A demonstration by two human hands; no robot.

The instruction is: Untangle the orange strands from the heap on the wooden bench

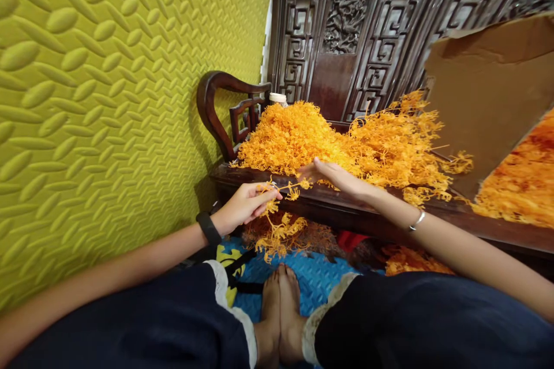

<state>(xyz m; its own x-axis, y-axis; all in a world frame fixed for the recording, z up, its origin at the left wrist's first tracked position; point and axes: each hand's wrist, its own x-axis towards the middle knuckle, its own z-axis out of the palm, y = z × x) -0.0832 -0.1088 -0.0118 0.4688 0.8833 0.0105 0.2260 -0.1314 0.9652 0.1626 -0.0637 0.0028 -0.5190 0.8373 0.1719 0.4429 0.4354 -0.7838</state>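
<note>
My left hand (246, 204), with a black band at the wrist, pinches a branched orange plastic sprig (281, 236). Its curly tips hang below the fingers and stretch rightward. My right hand (324, 172), a silver bangle on its wrist, is at the front edge of the heap of orange curly sprigs (294, 132). Its fingers look stretched out and slightly blurred, with nothing visible in them. The heap lies on a dark wooden bench (225, 173), and a looser bunch of sprigs (389, 153) spreads to the right of it.
A brown cardboard sheet (485, 86) leans at the right, with more orange pieces (519, 184) beside it. Behind the heap stands a white-lidded container (277, 98). The bench has a curved armrest (212, 104) near the yellow textured wall (108, 98). Below are blue floor mats (318, 268).
</note>
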